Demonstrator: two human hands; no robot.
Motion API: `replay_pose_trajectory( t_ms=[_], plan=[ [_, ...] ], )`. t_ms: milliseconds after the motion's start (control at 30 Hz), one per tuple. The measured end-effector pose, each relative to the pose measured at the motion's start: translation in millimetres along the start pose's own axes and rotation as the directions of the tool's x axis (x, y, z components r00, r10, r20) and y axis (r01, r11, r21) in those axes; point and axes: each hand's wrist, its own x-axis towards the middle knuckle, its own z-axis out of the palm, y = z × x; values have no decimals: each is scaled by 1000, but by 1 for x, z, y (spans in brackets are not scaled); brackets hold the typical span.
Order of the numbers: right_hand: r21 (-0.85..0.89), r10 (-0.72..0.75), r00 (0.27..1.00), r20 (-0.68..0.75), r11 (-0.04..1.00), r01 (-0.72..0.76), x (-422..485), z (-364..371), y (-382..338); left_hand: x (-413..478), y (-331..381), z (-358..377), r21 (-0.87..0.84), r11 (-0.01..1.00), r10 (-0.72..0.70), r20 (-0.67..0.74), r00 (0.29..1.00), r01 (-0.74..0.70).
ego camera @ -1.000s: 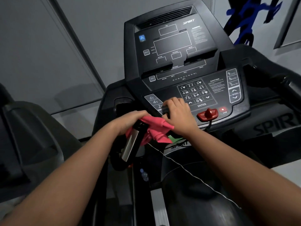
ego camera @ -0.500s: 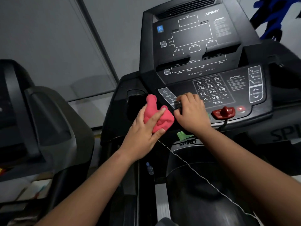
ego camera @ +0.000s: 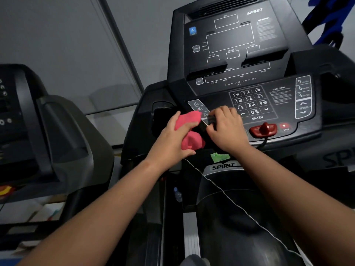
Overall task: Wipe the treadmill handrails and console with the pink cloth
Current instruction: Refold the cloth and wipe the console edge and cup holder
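Note:
My left hand (ego camera: 173,138) holds the bunched pink cloth (ego camera: 189,131) against the lower left part of the black treadmill console (ego camera: 240,60), beside the incline keys. My right hand (ego camera: 227,128) grips a short black handle (ego camera: 210,120) that sticks out from the console front, right next to the cloth. The keypad (ego camera: 251,103) and ENTER key lie just right of my right hand. Most of the handle is hidden under my fingers.
A red safety key (ego camera: 263,129) and STOP button (ego camera: 284,126) sit right of my hands. A thin white cord (ego camera: 230,200) runs down across the motor cover. A second treadmill (ego camera: 48,131) stands at the left. A small bottle (ego camera: 177,194) lies low beside the frame.
The view has swung left and closer. My left hand has left the metal grip bar and brought the cloth up to the console's left edge. My right hand has kept its hold.

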Motion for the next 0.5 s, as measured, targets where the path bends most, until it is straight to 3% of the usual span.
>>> replay_pose_trajectory(
  t_ms=[167,333,500],
  plan=[
    [22,3,1000,-1,1000,-3,-1,-2,-2,-15,2,22,11,993,-112,-215,970,117],
    [1,5,1000,7,1000,-5,0,-2,-3,-2,7,9,58,960,-255,-219,942,274],
    [-6,4,1000,21,1000,-4,0,-2,-2,12,16,-1,-60,920,-391,-191,900,387]
  ],
)
